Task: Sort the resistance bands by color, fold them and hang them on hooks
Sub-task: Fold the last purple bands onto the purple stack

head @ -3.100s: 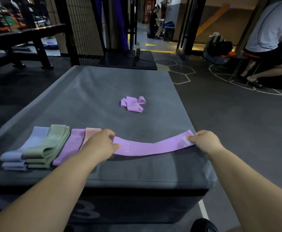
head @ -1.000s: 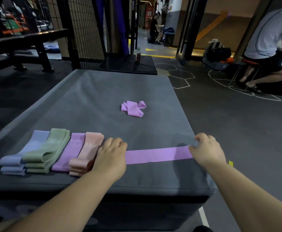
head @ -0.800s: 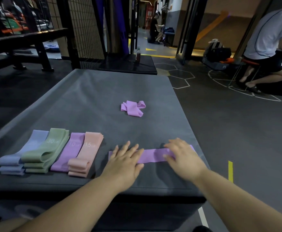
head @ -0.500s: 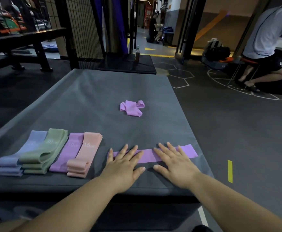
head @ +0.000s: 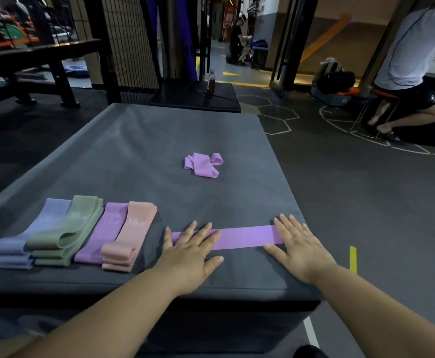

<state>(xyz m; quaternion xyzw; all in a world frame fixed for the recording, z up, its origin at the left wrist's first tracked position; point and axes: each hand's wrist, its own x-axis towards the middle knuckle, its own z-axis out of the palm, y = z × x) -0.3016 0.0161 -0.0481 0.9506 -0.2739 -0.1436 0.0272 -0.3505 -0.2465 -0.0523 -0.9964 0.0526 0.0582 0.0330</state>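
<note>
Purple band (head: 242,236) flat on mat (head: 159,151), left hand (head: 189,250) and right hand (head: 297,245) pressing its ends, fingers spread

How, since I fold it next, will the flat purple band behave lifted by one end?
Probably floppy: the purple band lies thin and flat under the left hand and right hand, and the crumpled band holds no shape. Likely light; unlikely to roll.

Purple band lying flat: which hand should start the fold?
Probably right. Both hands lie flat on the band, one per end. The right hand covers the end farthest from the peach stack, so it can bring that end over while the left hand pins the near end.
</note>
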